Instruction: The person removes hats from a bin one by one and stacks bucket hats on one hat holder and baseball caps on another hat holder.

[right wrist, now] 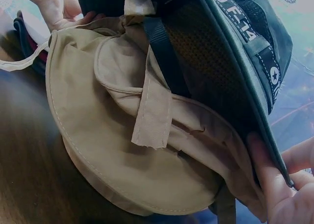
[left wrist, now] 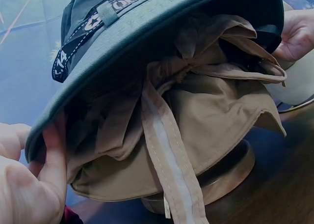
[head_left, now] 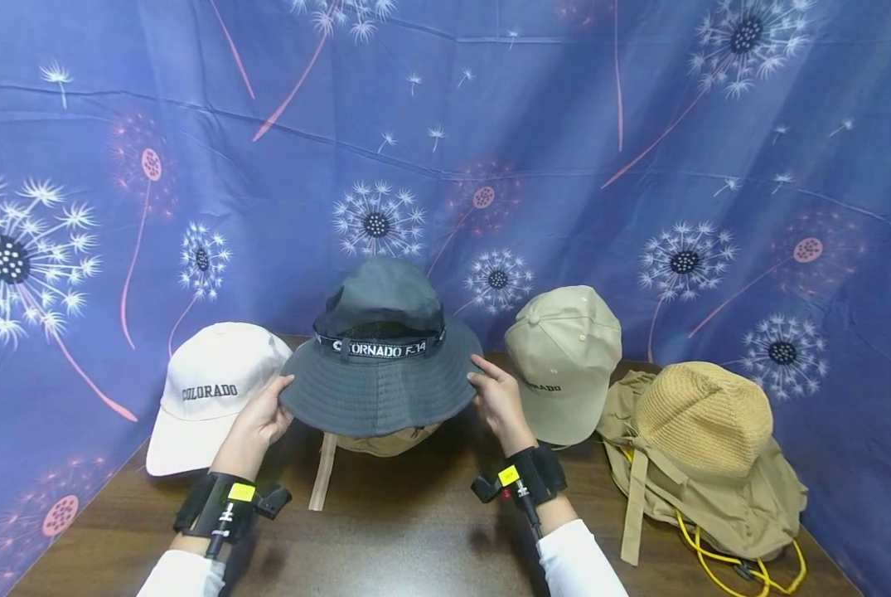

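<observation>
Both hands pinch the brim of the grey bucket hat [head_left: 381, 365] — left hand [head_left: 254, 423] at nine o'clock, right hand [head_left: 499, 402] at three. It sits over a tan hat [left wrist: 206, 116] at the table's [head_left: 400, 531] centre — white cap [head_left: 210, 394] just beside it at nine.

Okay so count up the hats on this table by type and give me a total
Baseball caps: 2, the white COLORADO cap and the khaki cotton cap.
Bucket hats: 1, the grey TORNADO bucket hat.
Tan cloth sun hats: 2, one under it, one under the straw hat.
Woven straw hats: 1.
Total: 6.
</observation>
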Tool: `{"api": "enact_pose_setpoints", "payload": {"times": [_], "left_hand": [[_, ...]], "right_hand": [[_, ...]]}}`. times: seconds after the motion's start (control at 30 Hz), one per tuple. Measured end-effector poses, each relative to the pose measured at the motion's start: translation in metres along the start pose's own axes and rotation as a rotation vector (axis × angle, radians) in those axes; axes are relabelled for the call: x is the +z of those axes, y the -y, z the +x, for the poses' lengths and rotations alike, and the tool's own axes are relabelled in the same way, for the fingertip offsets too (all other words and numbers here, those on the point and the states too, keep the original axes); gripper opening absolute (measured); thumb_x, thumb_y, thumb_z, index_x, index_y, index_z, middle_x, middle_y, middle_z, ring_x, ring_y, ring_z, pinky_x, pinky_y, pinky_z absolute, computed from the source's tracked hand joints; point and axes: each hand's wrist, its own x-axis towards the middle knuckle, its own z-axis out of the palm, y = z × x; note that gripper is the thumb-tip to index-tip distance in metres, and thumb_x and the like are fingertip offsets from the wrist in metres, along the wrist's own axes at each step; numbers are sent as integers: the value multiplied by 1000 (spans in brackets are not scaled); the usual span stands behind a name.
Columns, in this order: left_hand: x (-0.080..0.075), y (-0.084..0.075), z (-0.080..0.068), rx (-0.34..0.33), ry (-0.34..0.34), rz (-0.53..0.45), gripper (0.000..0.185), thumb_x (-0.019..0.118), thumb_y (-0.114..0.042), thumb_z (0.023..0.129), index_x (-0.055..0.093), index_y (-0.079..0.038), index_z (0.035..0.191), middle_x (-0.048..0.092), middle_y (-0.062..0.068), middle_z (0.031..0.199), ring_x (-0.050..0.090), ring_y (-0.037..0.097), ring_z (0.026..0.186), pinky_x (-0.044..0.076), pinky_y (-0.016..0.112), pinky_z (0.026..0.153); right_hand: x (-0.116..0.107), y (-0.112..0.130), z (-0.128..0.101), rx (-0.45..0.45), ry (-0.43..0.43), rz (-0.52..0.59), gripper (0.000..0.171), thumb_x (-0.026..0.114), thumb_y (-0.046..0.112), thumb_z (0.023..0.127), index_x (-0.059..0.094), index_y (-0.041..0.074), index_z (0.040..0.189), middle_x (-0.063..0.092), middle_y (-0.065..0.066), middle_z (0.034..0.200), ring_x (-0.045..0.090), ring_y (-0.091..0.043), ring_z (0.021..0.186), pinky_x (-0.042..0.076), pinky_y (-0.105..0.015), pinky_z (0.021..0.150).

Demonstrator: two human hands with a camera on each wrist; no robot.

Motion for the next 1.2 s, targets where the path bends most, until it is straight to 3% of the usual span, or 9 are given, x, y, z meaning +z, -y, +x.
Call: {"api": "enact_pose_setpoints", "payload": {"times": [0.13,0.33,0.4,0.77,0.87,1.03,1.13,1.2], "left_hand": [[-3,3,2,15,9,62,24,29,-14,104,51,-23,98,64,-13,80,65,-3,74,54,10,75],[-7,7,6,15,-12,75,37,30,-13,104,60,-22,84,66,-13,77,66,-1,73,54,11,74],[-7,7,6,4,-14,75,40,31,-14,104,62,-23,80,66,-12,75,66,-1,73,54,11,74],[-10,9,8,2,14,112,44,30,-15,104,63,-27,78,68,-13,75,66,-3,74,54,11,75],[-11,7,7,7,39,105,42,32,-16,104,64,-27,80,69,-13,78,66,-3,76,54,11,76],[-14,3,2,-4,83,109,36,33,-20,104,63,-29,86,69,-14,83,67,-4,81,54,9,79],[-14,1,-3,-42,46,96,24,38,-28,103,60,-29,94,68,-14,84,67,-4,81,53,9,80],[-12,0,-8,-59,21,95,17,40,-36,102,54,-29,111,67,-14,85,67,-4,82,53,9,82]], "right_hand": [[1,-3,1,4,3,7,45,55,-3,89,54,3,134,58,6,80,34,0,43,34,-14,43],[0,-8,2,29,-12,-9,44,55,-2,89,56,6,133,59,5,85,31,0,41,32,-15,42],[1,-9,3,33,-10,-4,45,55,-3,89,56,5,133,58,4,89,38,0,43,37,-15,44],[0,-11,3,37,12,-16,45,54,-4,89,55,3,134,49,7,69,32,-1,42,33,-15,43],[0,-10,3,30,18,-19,46,53,-4,90,53,4,135,55,6,78,42,0,48,38,-15,46],[0,-6,0,25,27,-50,45,50,0,93,50,6,138,57,-8,118,59,-2,75,52,-18,60],[-2,-4,-5,43,34,-58,44,47,5,96,47,8,140,50,-11,128,58,-4,79,50,-18,62],[-4,-4,-8,56,35,-48,43,44,9,98,45,9,142,49,-9,128,56,-4,80,46,-18,60]]}}
